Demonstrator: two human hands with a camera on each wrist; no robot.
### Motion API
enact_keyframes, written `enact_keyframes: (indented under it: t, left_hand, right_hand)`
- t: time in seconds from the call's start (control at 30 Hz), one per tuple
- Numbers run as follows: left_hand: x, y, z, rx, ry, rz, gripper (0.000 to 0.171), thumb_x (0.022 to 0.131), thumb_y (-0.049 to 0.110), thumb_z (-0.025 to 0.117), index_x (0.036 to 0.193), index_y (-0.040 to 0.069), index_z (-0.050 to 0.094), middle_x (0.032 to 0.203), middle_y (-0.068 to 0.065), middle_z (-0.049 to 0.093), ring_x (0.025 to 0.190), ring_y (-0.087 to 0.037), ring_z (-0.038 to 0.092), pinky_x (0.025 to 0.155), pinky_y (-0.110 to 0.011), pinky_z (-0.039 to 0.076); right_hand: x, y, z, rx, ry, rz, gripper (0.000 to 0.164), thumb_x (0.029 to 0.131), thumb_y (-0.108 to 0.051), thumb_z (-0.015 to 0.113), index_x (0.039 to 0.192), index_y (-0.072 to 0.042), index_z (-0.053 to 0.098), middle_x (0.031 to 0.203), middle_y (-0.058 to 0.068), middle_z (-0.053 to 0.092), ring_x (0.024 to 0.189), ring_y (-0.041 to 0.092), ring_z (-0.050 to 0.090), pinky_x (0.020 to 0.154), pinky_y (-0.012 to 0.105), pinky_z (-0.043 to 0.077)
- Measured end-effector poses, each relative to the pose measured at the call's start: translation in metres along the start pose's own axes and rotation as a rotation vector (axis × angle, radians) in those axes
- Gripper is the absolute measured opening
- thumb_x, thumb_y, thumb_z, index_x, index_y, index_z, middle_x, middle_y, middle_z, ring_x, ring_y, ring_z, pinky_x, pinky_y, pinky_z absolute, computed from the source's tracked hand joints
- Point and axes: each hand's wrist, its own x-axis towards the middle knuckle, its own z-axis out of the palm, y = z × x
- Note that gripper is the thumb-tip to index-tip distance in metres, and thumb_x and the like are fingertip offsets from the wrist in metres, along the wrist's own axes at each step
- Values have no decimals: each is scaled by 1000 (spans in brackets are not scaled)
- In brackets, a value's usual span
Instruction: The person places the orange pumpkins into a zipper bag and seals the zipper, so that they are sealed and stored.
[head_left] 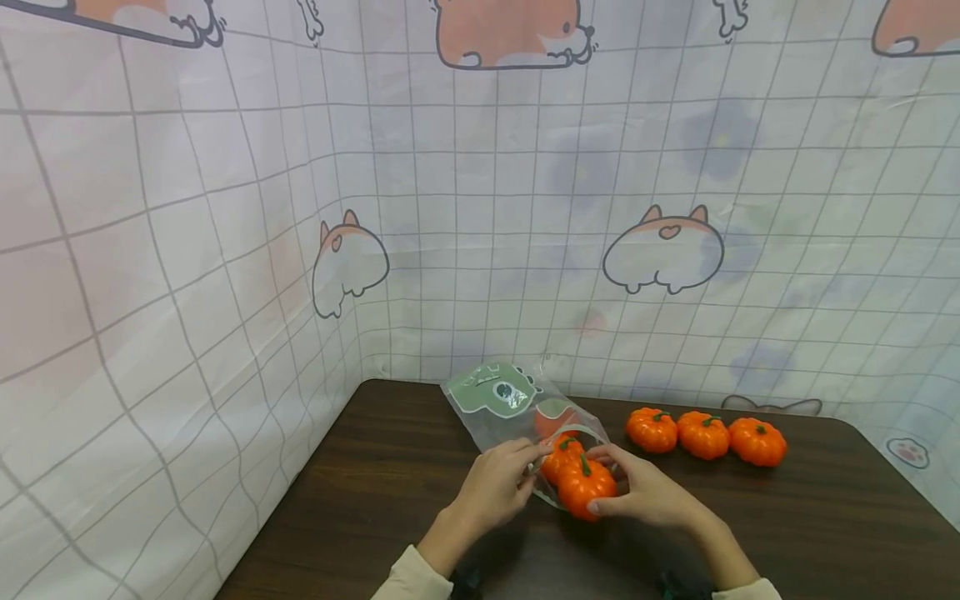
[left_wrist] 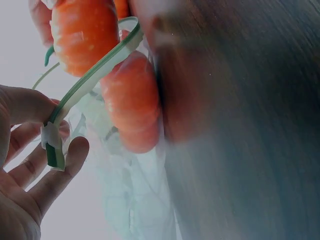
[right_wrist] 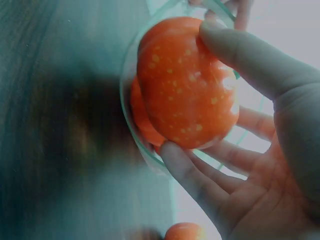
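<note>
My left hand [head_left: 495, 485] pinches the green-edged mouth of a clear zip bag [head_left: 474, 423], thumb and fingers by its white slider [left_wrist: 50, 135] in the left wrist view. My right hand [head_left: 654, 493] grips a small orange toy pumpkin [head_left: 587, 492] with a green stem, holding it at the bag's opening. Thumb and fingertips spread around its sides in the right wrist view. Behind it, another orange pumpkin [head_left: 561, 458] lies just inside the mouth. Deeper in the bag, more orange [head_left: 553, 422] shows through the plastic. A green cartoon print [head_left: 491, 392] covers the bag's far end.
Three more orange pumpkins, a left one [head_left: 652, 430], a middle one [head_left: 703, 435] and a right one [head_left: 757, 442], stand in a row to the right of the bag. All rest on a dark wooden table [head_left: 360, 492]. A grid-patterned curtain [head_left: 495, 233] hangs behind and at the left.
</note>
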Motion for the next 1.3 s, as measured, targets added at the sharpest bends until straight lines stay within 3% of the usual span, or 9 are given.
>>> enact_keyframes:
  t: [0.4,0.7,1.0,1.3]
  left_hand:
    - [0,4,-1,24,-18,7,38,87,9,77,124,17,73,101,7,72,82,-9,62,71,-21,53]
    - [1,5,1,41,7,39,39,86,8,77,123,17,73,105,7,73,87,-11,66,74,-25,56]
    - [1,6,0,56,18,63,38,86,7,76,123,17,73,106,8,74,87,-10,65,73,-24,55]
    - [1,5,2,61,24,72,38,86,8,77,122,18,73,103,9,73,83,-8,62,70,-21,52]
  right_hand:
    - [6,-9,16,-21,129,17,73,85,-32,84,140,0,49,137,21,61,121,37,63,93,43,57]
    - [10,-10,26,-168,252,116,75,81,-44,84,140,-7,54,137,13,63,121,30,62,101,54,50]
    - [13,-9,33,-282,334,191,75,79,-52,83,137,-12,57,134,10,67,118,31,66,98,57,51]
    - [14,-8,38,-309,365,200,73,80,-46,84,135,-5,59,133,15,66,118,37,65,92,64,49]
